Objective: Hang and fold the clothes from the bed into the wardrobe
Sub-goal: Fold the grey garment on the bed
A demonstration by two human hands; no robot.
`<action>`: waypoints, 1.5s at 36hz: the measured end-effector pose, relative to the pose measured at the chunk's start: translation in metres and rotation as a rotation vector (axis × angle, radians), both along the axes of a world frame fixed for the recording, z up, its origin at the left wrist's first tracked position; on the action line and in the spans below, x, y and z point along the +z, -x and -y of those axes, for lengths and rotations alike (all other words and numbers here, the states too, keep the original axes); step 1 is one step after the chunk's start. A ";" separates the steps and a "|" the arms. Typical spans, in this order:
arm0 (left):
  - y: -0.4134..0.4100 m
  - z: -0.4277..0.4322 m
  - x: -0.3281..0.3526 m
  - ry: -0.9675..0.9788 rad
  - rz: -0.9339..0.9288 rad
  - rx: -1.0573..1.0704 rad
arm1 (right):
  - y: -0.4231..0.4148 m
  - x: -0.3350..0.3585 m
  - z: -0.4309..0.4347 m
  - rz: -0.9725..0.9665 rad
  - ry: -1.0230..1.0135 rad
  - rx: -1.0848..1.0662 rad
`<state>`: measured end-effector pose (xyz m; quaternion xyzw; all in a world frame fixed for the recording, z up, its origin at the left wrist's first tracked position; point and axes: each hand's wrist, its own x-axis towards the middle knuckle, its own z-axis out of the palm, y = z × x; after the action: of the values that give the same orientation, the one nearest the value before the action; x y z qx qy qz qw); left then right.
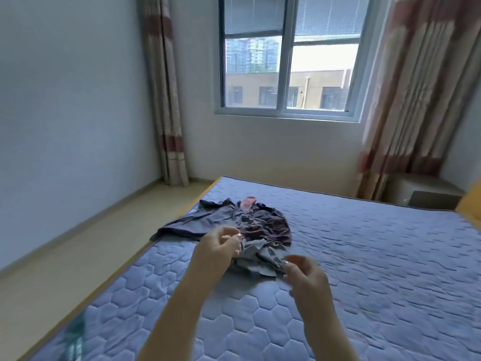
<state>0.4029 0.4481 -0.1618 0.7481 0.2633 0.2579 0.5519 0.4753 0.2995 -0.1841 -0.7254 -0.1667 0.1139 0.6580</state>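
Your left hand (pixel 220 246) and right hand (pixel 303 273) are motion-blurred; a blurred green patch (pixel 74 337) at lower left is unidentifiable; the bed (pixel 377 256) runs off frame.

Both bare forearms reach forward from the bottom of the view, roughly parallel and a bit apart. The left hand (pixel 217 247) sits higher and further out, fingers curled in with the thumb and fingertips pinching a grey garment (pixel 256 259). The right hand (pixel 304 277) is lower and nearer, knuckles facing the camera, fingers curled too, pinching the other edge of the same cloth. Both are a little motion-blurred, so finer finger detail is hard to make out.
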 end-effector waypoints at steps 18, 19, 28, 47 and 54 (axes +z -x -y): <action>0.072 -0.212 -0.024 0.024 -0.054 0.153 | 0.049 -0.020 -0.220 -0.048 0.065 0.182; 0.073 -0.223 -0.026 0.039 -0.057 0.155 | 0.051 -0.022 -0.231 -0.063 0.069 0.179; 0.078 -0.287 -0.037 0.060 -0.136 0.153 | 0.061 -0.041 -0.302 -0.147 0.077 0.183; 0.215 -0.386 -0.057 0.125 -0.153 0.532 | 0.141 -0.064 -0.431 -0.238 0.161 0.499; 0.297 -0.474 -0.067 0.134 -0.140 0.600 | 0.219 -0.073 -0.537 -0.207 0.183 0.602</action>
<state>0.1064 0.9220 -0.2289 0.6151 0.5260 0.3389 0.4797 0.2567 0.8368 -0.2568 -0.6841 -0.2949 0.3910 0.5404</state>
